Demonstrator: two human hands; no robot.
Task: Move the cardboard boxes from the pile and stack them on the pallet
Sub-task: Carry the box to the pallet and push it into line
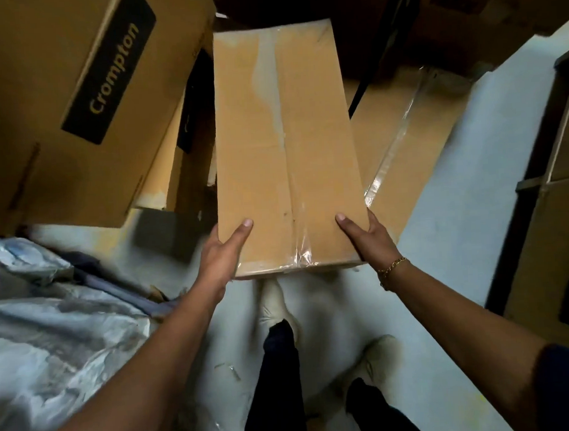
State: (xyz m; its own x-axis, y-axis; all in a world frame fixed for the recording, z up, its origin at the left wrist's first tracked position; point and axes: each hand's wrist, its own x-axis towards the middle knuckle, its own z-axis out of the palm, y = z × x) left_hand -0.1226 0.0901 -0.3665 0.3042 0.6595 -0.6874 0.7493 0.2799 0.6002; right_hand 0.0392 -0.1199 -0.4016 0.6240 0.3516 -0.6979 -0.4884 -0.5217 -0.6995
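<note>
Right of Crompton box (76, 104), person holding plain cardboard box (286, 143) raised off floor (440, 224), long side pointing away from body. Left hand (223, 254) gripping near corner on Crompton side, thumb lying on top face, other fingers hidden under edge. Right hand (365, 241) gripping opposite near corner likewise. Pallet not showing. Judgement: load overhanging grip; advising hands shifting further along sides, keeping box level, avoiding slick clear tape (303, 258).

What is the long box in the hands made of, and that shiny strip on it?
The box looks like plain brown cardboard, matte, with a creased seam. The shiny strip seems to be clear plastic tape: it glints and wrinkles near the end.
</note>
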